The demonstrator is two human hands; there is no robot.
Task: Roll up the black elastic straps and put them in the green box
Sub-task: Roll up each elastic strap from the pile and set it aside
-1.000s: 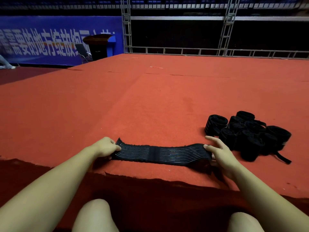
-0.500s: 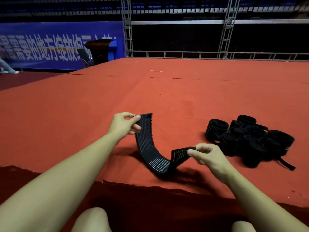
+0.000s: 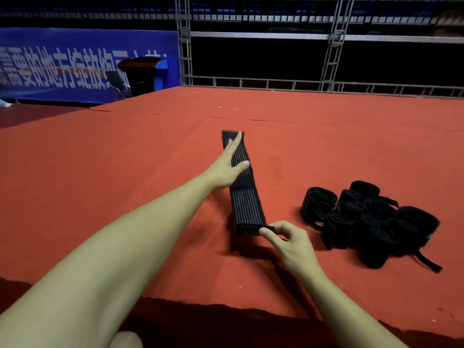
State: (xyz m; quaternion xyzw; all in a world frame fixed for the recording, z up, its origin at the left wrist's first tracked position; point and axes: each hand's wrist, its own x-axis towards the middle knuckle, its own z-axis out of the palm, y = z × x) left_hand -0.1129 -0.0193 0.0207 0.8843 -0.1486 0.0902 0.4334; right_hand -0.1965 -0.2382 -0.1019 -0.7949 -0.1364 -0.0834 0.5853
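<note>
Since the earlier frame, where the black elastic strap [image 3: 244,194] sagged in a loop between two raised hands, it has been turned and laid flat, its long axis now running from the lower centre of the frame up toward the centre. The left hand [image 3: 227,168] is extended well forward on a straight arm, palm down and fingers spread, pressing the far half of the strap against the red carpeted platform [image 3: 125,172]; it grasps nothing and lies flat and released. The right hand [image 3: 288,238], held nearer the camera at lower centre, pinches the strap's near end between thumb and forefinger, that end folded over on itself. The strap's far end points to the upper centre, beyond the left fingertips. To the right of the right hand, lower right of the frame, a pile of rolled black straps [image 3: 371,222] rests on the platform, apart from the strap.
</note>
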